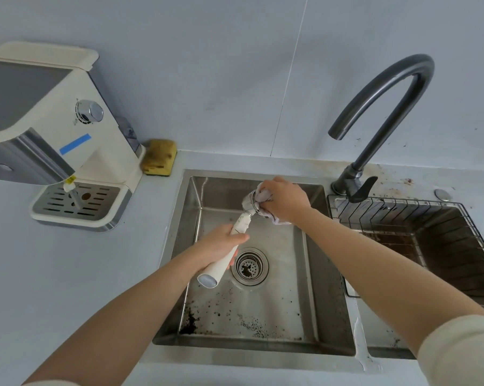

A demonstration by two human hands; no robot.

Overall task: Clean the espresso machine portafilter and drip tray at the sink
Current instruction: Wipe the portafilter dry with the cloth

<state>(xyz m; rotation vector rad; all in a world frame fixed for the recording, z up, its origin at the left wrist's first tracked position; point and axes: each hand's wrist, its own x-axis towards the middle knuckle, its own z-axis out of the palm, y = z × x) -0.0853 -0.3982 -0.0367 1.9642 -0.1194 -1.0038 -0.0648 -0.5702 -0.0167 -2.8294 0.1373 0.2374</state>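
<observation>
- Works over the sink, right beneath both hands; could pick up fresh grounds if the portafilter drops onto the speckled floor.
- Leaves the espresso machine on the bench, well left of the left hand.
- Keeps the drip tray seated in it, seemingly unwashed.
- Holds the portafilter between the hands, basket end farthest away; may slip if the handle is wet.
- Wraps the left hand round the handle.
- Curls the right hand round a cloth on the basket; might only smear residue.
</observation>
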